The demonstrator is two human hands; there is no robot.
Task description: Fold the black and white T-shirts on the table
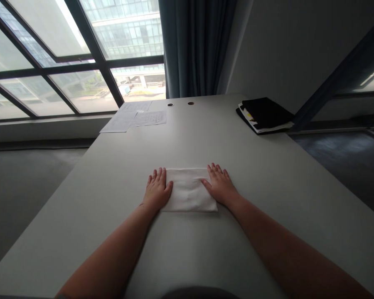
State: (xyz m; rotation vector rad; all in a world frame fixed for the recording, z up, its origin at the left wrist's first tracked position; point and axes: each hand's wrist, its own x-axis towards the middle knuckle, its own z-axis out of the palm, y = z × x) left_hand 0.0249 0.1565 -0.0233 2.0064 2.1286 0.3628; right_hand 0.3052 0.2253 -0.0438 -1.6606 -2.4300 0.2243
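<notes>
Two hands lay flat with their fingers stretched out, gripping nothing: the left hand (pixel 157 189) on the left edge of a white cloth (pixel 188 195), the right hand (pixel 220 185) on its right edge. Both thumbs rested on top of it. The cloth was on the near part of a big white table (pixel 193 141), right between the hands. Most of the work looked done, because the cloth was a neat, flat block, maybe folded; I could not tell how many layers it had. Only a few soft wrinkles in the middle seemed left. Its far edge was nearly straight, and its near right corner poked out a bit. Farther off were some papers (pixel 116 122) and a black folder (pixel 268 112).
</notes>
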